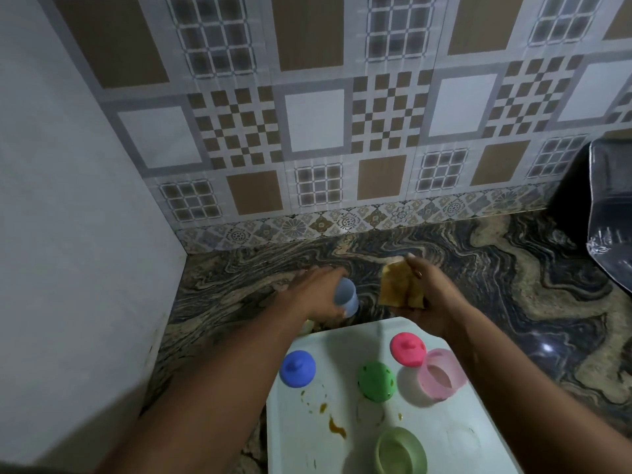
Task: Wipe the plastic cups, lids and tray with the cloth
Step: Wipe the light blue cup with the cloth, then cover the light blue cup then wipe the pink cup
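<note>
Left hand (318, 295): fingers curled round the wall of a pale blue cup (346, 297), held over the counter (513, 285) just past the tray's far edge. The mouth appears to tilt toward the cloth.

Cloth (398, 289): yellow-brown and bunched, near the cup but apart from it. It is pinched between the thumb and fingers of the right hand (427, 295).

White tray (345, 340), at the counter's near edge:
- Blue lid (297, 368) sits by the left edge, knob up.
- Orange smears (337, 427) lie near it, toward the near edge.
- Green lid (377, 381) is at mid-tray.
- Green cup (400, 451) is at the near edge, mouth up.
- Pink lid (408, 348) is by the far right corner.
- Pink cup (441, 374) is tipped over at the right edge, touching or just beside the pink lid.

Handling, as a judgement:
- The cups look thin and light. They seem stiff enough to grip, but hard pressure could flex them.
- They are likely slippery if damp, so grip round the wall and work the soft cloth inside.
- The lids are best taken by the knob.
- The tray is broad and rigid — steady it at an edge while scrubbing the smears.
</note>
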### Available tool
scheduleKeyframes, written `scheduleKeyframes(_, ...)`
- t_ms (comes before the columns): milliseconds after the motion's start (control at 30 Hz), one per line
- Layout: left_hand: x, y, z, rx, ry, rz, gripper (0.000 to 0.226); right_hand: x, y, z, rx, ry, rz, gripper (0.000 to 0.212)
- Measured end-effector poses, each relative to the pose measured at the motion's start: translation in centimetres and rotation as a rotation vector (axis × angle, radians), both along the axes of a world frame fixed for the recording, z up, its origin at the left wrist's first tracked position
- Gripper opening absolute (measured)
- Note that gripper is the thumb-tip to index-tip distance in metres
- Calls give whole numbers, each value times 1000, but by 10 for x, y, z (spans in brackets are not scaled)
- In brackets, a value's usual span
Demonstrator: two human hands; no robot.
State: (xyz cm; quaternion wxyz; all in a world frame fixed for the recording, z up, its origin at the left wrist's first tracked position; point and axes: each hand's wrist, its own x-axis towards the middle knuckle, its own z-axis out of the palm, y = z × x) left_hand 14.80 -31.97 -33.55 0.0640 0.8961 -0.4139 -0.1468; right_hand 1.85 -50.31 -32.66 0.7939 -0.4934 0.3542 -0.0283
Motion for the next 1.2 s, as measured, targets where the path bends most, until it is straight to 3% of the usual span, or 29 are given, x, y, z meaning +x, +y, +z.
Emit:
scheduleKeyframes(133,3,-7,-16,109,58,-23,79,-1,-1,-11,-44,5,20,39)
scheduleKeyframes(400,-2,0,-13,38,48,0,82,-8,-1,-12,-65,8,27,41)
scheduleKeyframes(633,-22,52,-3,-315,-22,58,15,-26,22,-9,-79,-10,56,35)
scheduleKeyframes(800,-50,94,-21,-97,41,121,29,-40,54,-13,-124,33,79,16)
scheduleKeyframes(1000,-63,100,-40,42,5,238,29,-50,78,-25,-199,42,250,31)
scheduleKeyframes(1100,-64,99,-42,32,9,277,24,-50,87,-26,-340,15,290,35)
scheduleKeyframes(1200,-62,95,-43,-68,47,327,22,-46,92,-33,-751,-99,360,33)
